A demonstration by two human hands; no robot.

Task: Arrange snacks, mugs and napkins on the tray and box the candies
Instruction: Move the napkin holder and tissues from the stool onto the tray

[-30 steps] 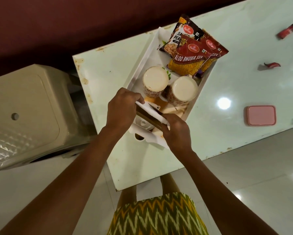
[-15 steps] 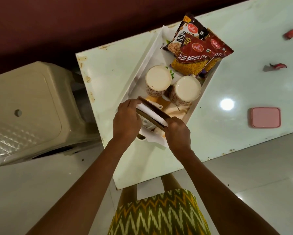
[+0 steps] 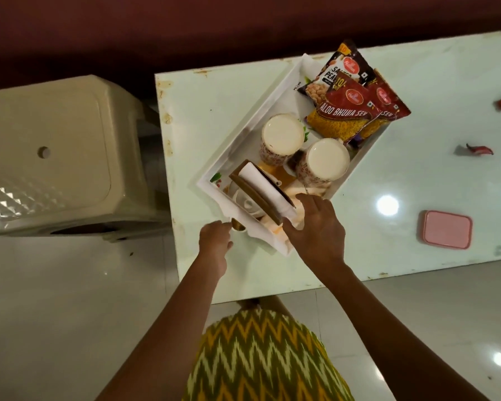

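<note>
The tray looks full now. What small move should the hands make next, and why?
Probably the right hand should reach right to the closed pink plastic box and open it. The white rectangular tray already holds the snack packets, two mugs and the wooden napkin holder, while two red-wrapped candies lie loose on the pale green table.

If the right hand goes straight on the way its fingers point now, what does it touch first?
Most likely the napkin holder: the right hand points up and left, with its fingers right beside the holder's near end inside the tray. Depth is unclear, so it may already touch.
</note>
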